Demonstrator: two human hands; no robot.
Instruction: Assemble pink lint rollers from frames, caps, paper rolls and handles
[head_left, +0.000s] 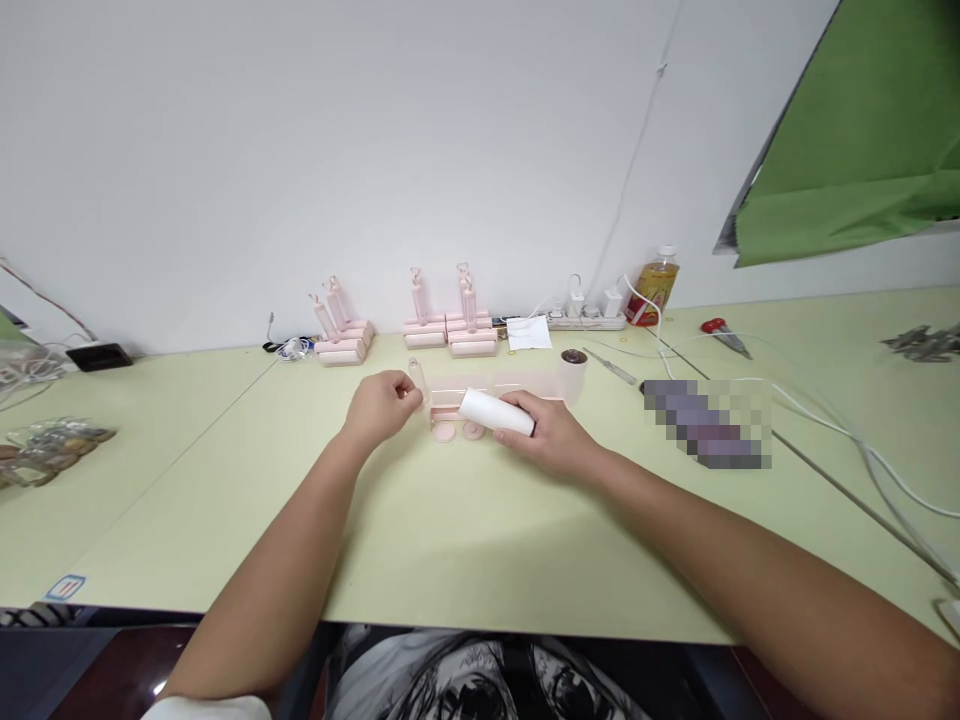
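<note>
In my right hand is a white roll, held tilted above the table with the fingers wrapped round its right end. My left hand is closed, thumb and fingertips pressed together; what they hold, if anything, is hidden. Just beyond those fingertips a small clear pink tube stands upright, and I cannot tell whether the hand touches it. Behind the roll lies a pink open case, partly covered by the roll. Two flat pink discs, a left one and a right one, lie in front of it.
Several pink stands with upright tubes line the wall. At the back right are a power strip, white paper and a drink bottle. A cup, a screwdriver, red-handled pliers and loose white cables lie rightward.
</note>
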